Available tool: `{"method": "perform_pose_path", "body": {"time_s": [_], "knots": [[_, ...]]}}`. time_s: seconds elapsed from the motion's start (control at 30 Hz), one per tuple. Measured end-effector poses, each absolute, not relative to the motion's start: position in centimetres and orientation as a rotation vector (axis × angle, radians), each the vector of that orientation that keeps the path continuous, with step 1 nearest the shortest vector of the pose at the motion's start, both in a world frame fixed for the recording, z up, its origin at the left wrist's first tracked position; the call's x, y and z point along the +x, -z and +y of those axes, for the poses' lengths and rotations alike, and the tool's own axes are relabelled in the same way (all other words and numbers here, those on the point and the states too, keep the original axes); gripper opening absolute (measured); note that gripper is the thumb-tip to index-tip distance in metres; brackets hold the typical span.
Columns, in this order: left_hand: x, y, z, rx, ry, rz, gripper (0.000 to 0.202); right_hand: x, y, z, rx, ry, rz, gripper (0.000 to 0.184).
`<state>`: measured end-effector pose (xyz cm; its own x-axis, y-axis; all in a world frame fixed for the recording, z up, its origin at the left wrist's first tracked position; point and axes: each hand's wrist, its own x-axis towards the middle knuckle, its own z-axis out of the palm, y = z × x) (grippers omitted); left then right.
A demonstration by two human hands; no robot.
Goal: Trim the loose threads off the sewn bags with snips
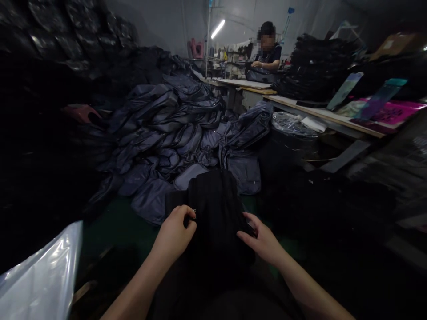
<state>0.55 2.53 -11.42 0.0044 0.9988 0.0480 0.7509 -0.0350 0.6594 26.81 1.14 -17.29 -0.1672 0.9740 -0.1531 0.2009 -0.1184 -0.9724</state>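
Note:
A black fabric garment or bag (pixel 213 213) hangs in front of me, its folds dark and hard to read. My left hand (pixel 174 232) pinches its edge near a small metal zipper pull (pixel 194 213). My right hand (pixel 262 240) rests on the opposite side of the black fabric with the fingers spread, touching it near a small glinting part. I cannot tell whether those fingers grip anything. The lower part of the fabric merges with the dark area on my lap.
A large heap of navy nylon bags (pixel 160 133) lies on the green floor ahead. Black stacks (pixel 315 69) stand on a long worktable (pixel 320 113). A co-worker (pixel 267 53) sits at a sewing machine beyond. Clear plastic sheeting (pixel 40 275) lies at lower left.

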Motion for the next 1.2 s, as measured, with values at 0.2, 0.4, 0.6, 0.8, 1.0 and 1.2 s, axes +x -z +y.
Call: {"method": "perform_pose_path", "body": {"time_s": [0.2, 0.4, 0.6, 0.8, 1.0, 1.2], "knots": [[0.3, 11.3, 4.0, 1.453, -0.777, 1.659, 0.023, 27.0, 18.9, -0.3, -1.205, -1.424, -1.209, 0.065], [0.9, 10.5, 6.7, 1.264, -1.006, 1.629, 0.032, 26.8, 19.5, -2.0, -1.131, -1.528, -0.917, 0.048], [1.2, 10.4, 13.2, 1.302, -1.287, 1.696, 0.025, 26.6, 18.9, -3.4, -1.038, -1.613, -0.807, 0.038], [1.1, 11.5, 16.6, 1.184, -1.344, 1.591, 0.030, 26.6, 18.4, -3.4, -1.033, -1.620, -0.719, 0.041], [-1.3, 11.2, 8.9, 1.270, -1.496, 1.721, 0.039, 26.5, 16.9, -2.3, -0.970, -1.624, -0.719, 0.031], [-1.4, 13.7, 1.6, 1.373, -1.106, 1.776, 0.026, 25.7, 14.6, -0.4, -0.953, -1.637, -0.750, 0.030]]}}
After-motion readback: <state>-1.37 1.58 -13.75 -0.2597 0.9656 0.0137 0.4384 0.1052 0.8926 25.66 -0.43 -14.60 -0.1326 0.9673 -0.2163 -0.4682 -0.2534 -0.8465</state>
